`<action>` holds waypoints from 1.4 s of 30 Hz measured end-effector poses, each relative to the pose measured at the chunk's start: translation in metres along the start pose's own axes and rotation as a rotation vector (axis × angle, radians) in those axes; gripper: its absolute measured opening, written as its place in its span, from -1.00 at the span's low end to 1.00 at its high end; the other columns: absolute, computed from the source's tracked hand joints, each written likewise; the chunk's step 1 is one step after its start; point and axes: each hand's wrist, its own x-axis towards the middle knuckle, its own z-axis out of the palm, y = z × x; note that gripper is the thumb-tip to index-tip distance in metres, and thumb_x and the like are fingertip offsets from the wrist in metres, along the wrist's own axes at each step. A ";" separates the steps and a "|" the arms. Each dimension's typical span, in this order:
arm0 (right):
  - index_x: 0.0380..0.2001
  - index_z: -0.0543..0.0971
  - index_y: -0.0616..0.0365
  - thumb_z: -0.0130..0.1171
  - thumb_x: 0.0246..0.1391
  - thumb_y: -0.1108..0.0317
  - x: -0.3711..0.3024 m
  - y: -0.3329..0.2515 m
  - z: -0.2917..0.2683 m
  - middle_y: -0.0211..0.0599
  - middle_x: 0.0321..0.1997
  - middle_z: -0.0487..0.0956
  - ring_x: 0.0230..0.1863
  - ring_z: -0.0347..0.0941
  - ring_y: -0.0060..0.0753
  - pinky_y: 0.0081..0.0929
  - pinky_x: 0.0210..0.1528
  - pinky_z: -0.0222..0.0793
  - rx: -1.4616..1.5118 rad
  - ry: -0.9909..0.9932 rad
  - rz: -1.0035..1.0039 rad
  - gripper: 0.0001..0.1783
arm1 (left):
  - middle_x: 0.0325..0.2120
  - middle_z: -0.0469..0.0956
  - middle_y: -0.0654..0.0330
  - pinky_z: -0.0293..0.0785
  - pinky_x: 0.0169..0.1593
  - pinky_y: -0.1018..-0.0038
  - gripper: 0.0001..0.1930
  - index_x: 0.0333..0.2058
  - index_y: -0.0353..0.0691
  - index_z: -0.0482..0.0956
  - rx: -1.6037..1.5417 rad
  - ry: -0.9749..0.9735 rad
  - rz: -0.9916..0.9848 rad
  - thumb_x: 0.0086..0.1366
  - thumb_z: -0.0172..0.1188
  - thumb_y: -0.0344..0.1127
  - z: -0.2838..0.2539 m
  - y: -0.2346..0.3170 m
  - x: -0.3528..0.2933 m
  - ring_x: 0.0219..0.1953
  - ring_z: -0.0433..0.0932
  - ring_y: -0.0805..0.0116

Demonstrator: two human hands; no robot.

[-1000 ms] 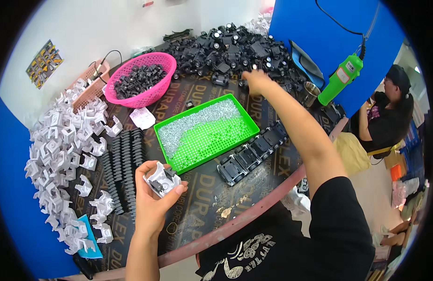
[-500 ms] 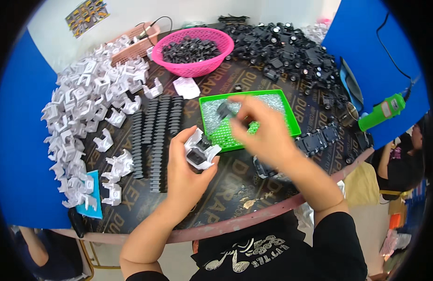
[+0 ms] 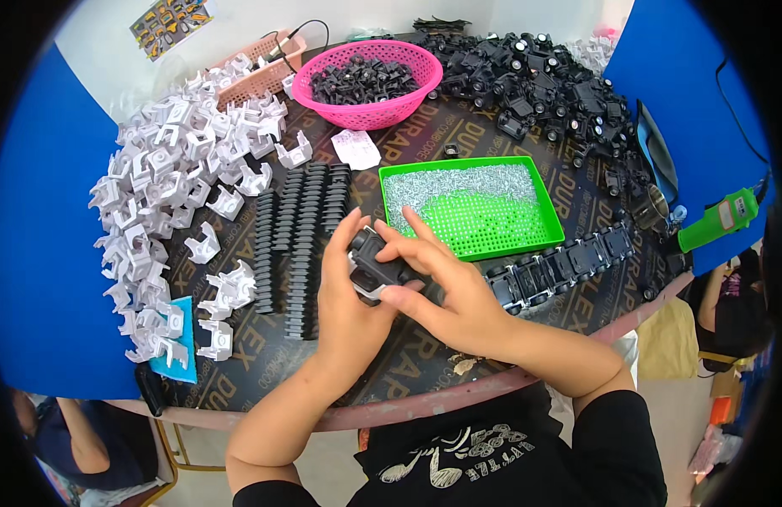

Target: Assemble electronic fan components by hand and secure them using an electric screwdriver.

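Note:
My left hand [image 3: 344, 300] is wrapped round a white plastic bracket, mostly hidden by the fingers and by a black plastic part [image 3: 376, 264] seated on it. My right hand [image 3: 450, 291] closes on the same black part from the right, thumb and fingertips pressed against it. Just beyond the hands lies a green tray [image 3: 484, 250] with small silver screws [image 3: 459, 184] heaped toward its far side. Left of my left hand stand rows of stacked black ribbed parts [image 3: 302, 245].
A pile of white brackets [image 3: 184, 152] covers the left side. A pink basket [image 3: 370, 114] holds black parts at the back. Black wheeled chassis [image 3: 535, 80] are heaped far right, others lined up [image 3: 568, 262] nearer. A green power screwdriver [image 3: 721, 220] hangs at right.
My right hand has come left and down from over the tray, bringing a dark part onto the white bracket in my left hand. The whole view has shifted slightly.

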 end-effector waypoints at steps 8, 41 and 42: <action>0.00 0.54 0.21 0.37 -0.02 0.38 -0.008 0.004 0.002 -0.09 0.17 0.51 0.09 0.49 -0.16 -0.39 0.08 0.40 0.376 0.138 0.080 -0.52 | 0.06 0.25 -0.12 0.27 0.11 0.18 -0.22 0.20 -0.36 0.19 0.111 0.138 0.240 -0.01 0.35 -0.53 0.003 0.006 -0.006 0.11 0.27 -0.08; -0.38 0.46 0.26 0.15 0.21 0.24 -0.194 0.011 -0.164 0.05 0.15 0.31 0.22 0.22 -0.11 -0.30 0.24 0.09 -0.370 1.096 0.307 -0.73 | 0.30 0.07 -0.30 -0.20 0.33 -0.23 -0.21 0.25 0.00 0.32 0.416 -0.681 0.614 0.06 0.32 0.15 0.251 0.115 0.053 0.35 -0.03 -0.34; -0.36 0.43 0.25 0.16 0.20 0.25 -0.198 0.013 -0.165 0.08 0.16 0.29 0.22 0.23 -0.09 -0.30 0.24 0.08 -0.382 1.098 0.311 -0.74 | 0.28 0.12 -0.27 -0.13 0.31 -0.23 -0.26 0.22 0.08 0.35 0.487 -0.652 0.618 0.07 0.31 0.16 0.270 0.113 0.058 0.34 0.01 -0.31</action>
